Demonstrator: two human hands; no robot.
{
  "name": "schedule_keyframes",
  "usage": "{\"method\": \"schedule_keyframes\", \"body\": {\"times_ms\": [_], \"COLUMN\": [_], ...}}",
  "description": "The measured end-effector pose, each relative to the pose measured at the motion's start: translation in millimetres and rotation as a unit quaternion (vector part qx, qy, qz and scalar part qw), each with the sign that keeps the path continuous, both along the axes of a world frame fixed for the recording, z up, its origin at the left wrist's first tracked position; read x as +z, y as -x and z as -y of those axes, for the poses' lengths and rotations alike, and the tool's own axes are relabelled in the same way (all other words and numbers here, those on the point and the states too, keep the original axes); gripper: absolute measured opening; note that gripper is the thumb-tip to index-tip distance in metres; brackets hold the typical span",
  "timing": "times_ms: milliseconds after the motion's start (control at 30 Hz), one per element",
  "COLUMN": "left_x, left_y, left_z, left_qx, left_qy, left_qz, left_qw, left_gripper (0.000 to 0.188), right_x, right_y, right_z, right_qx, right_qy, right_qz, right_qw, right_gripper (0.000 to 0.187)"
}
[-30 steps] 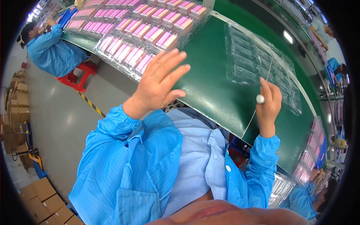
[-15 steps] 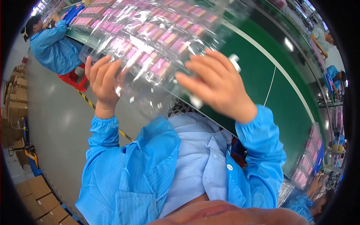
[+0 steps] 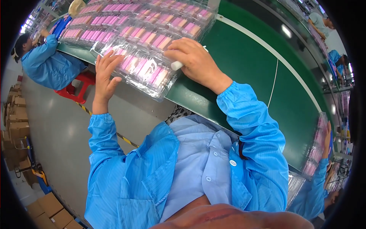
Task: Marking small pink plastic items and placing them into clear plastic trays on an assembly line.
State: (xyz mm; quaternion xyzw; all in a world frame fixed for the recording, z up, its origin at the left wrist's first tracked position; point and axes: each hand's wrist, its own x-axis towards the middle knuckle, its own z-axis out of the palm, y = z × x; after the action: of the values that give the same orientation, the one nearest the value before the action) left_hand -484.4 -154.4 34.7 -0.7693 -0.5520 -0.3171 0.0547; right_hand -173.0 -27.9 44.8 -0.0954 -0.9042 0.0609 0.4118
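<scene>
Your green bench [image 3: 236,57] has thin white lines across it; beyond its near edge lies a grey floor [image 3: 61,118] with yellow-and-black tape [image 3: 127,140], and cardboard boxes [image 3: 51,206] are stacked at far left. The clear plastic tray [image 3: 155,93] sits tilted along the bench's near edge, filled with pink and cream blocks [image 3: 152,74]; glare whitens part of it. Your left hand [image 3: 106,78] lies over the tray's left end, fingers spread, thumb apart; you can't tell whether it presses. Your right hand [image 3: 200,66] is curled around 1 white stick [image 3: 177,65] above the tray's right end, hiding some of the tray's far side. More filled trays [image 3: 207,28] crowd just behind. 1 co-worker [image 3: 49,72] in blue sits on a red stool [image 3: 85,82] at left.
</scene>
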Motion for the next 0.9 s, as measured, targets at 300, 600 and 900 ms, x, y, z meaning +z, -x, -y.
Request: {"method": "schedule_keyframes", "body": {"times_ms": [300,600,900], "left_x": [-19,-22,-23], "left_y": [-10,-22,-27], "left_z": [5,0,-5], "left_qx": [0.064,0.046,0.042], "left_qy": [-0.101,-0.132,-0.174], "left_qz": [-0.003,0.064,0.118], "left_qw": [0.993,0.988,0.977], "left_gripper": [0.069,0.068,0.064], "right_x": [-1,-3,-2], "right_y": [-7,-13,-9], "right_z": [13,15,9], "right_qx": [0.005,-0.019,-0.036], "right_qy": [0.038,0.025,0.05], "right_qz": [-0.006,0.031,0.022], "right_qw": [0.999,0.999,0.998], "right_gripper": [0.042,0.039,0.047]}}
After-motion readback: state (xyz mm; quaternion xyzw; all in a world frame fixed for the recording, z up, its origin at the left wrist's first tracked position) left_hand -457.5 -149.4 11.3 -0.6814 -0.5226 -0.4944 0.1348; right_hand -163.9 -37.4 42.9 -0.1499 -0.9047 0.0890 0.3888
